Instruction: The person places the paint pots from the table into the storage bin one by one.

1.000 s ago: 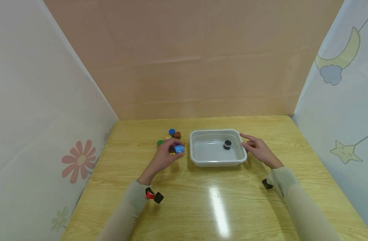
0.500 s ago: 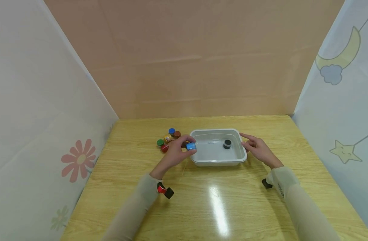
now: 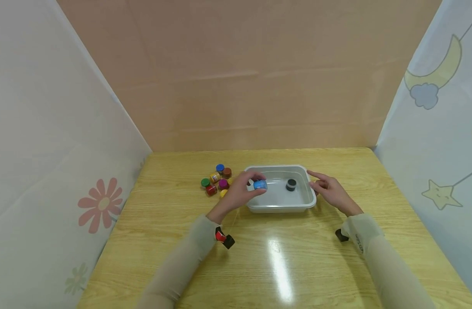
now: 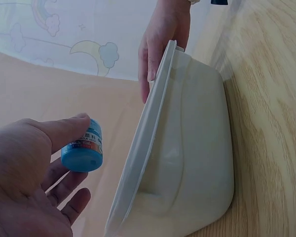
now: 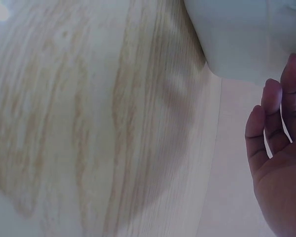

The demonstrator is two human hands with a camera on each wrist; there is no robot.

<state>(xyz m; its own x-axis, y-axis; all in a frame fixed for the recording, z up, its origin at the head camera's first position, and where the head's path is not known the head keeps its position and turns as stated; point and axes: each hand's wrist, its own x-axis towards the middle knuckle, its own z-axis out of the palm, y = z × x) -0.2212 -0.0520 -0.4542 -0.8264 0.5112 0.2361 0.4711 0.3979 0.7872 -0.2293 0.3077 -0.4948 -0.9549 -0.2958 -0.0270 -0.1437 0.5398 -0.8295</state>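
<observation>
Between the thumb and fingers of my left hand [image 3: 240, 190] is a small blue paint jar [image 3: 260, 184], with a printed label round its middle in the left wrist view. That hand hovers over the left end of a white plastic tray [image 3: 281, 209]. Inside the tray, toward the right, sits a black-lidded jar [image 3: 291, 185]. My right hand [image 3: 332, 193] holds the tray's right rim, thumb and index finger at the edge. In the right wrist view its other fingers [image 5: 271, 98] lie by the outer wall.
Left of the tray, several small jars cluster on the wooden table [image 3: 174, 206], among them a green-lidded jar [image 3: 206, 183], a red jar [image 3: 211, 190] and a blue-lidded jar [image 3: 220, 168]. Part of the cluster is hidden behind my left hand. Papered walls enclose the table's back and sides.
My left hand has carried the blue paint jar rightward from beside the jar cluster to over the tray's left end. The right hand and the tray have stayed put.
</observation>
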